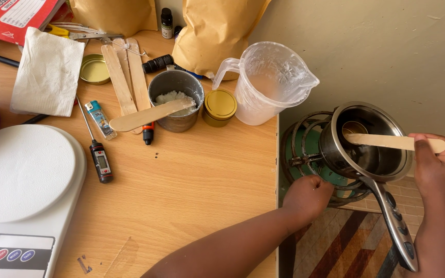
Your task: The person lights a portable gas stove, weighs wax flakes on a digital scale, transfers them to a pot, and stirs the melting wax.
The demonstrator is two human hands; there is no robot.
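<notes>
A steel saucepan [369, 141] sits on a green burner stand [310, 154] just beside the wooden table [197, 195]. The right hand [436, 164] pinches a wooden stirring stick [387, 141] laid across the pan's rim. The left hand [307, 195], fingers curled shut, touches the stand's wire base below the pan.

Bare tabletop [191, 185] beside scale [24, 175]

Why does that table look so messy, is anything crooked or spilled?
Nothing is spilled. A few things sit askew: one wooden stick lies slanted across the metal cup of white flakes, and more sticks lie loose by a gold lid. The clear jug looks cloudy inside. The right hand holds a stick over the saucepan.
</notes>
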